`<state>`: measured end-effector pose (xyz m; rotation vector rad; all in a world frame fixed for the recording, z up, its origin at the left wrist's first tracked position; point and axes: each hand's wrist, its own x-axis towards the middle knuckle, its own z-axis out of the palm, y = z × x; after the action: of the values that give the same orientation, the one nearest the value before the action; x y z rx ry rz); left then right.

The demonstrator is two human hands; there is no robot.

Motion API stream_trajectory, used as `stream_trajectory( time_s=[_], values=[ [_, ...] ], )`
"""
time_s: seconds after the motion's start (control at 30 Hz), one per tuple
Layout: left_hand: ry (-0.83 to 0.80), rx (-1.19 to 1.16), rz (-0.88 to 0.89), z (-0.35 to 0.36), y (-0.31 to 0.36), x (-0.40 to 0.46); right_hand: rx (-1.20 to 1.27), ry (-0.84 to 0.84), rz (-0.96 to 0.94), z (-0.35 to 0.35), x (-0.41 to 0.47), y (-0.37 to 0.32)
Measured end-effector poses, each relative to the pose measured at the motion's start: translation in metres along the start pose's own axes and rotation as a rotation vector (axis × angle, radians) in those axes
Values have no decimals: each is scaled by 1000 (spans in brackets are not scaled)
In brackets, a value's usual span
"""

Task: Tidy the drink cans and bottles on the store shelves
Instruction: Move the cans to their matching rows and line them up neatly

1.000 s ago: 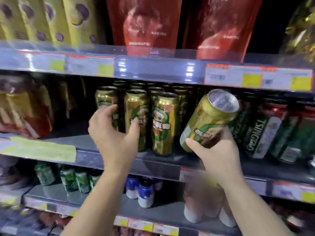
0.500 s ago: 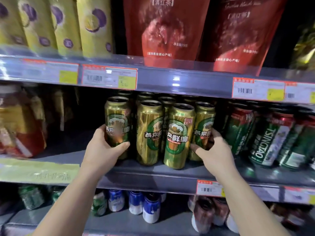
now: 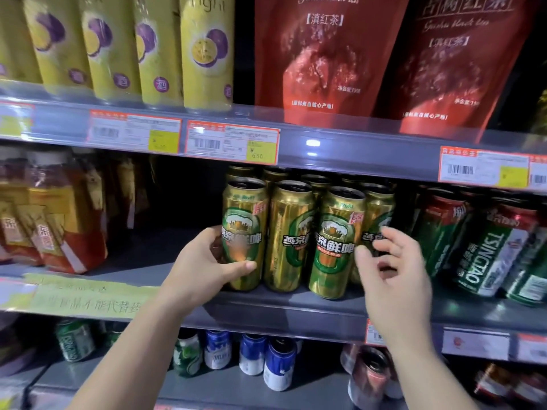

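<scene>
- Gold aluminium sits under the left hand [image 3: 207,261]: its fingers [image 3: 247,265] and thumb are wrapped round the lower body of the leftmost gold can [image 3: 244,232], thumb across the label face, the rest hidden behind.
- Right hand [image 3: 390,267] is spread and empty, fingers fanned just in front of the rightmost gold can [image 3: 377,226]; whether a fingertip touches it I cannot tell.
- All four front gold cans stand upright near the lip of the middle shelf [image 3: 284,309], more behind them towards 12 o'clock; green cans [image 3: 491,250] lean at 3 o'clock.
- To do it well, I judge: turn each can by its base until the label faces out, then bring the fronts into one line, staying low so these tall cans do not topple.
- Both forearms rise from 6 o'clock, wrists roughly level, palms turned inward towards the row.
</scene>
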<state>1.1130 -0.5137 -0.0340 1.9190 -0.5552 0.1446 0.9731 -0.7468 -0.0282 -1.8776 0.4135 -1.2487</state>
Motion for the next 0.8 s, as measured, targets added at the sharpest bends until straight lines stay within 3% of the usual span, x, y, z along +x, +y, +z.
stream_trajectory(
  time_s=[0.13, 0.33, 0.8],
  values=[
    [-38, -31, 21, -2, -2, 0, -121, -184, 106, 21, -18, -2],
    [-117, -39, 41, -3, -4, 4, -237, -91, 158, 36, -18, 2],
    [180, -74, 131, 35, 22, 2, -234, -211, 89, 33, -15, 5]
  ],
)
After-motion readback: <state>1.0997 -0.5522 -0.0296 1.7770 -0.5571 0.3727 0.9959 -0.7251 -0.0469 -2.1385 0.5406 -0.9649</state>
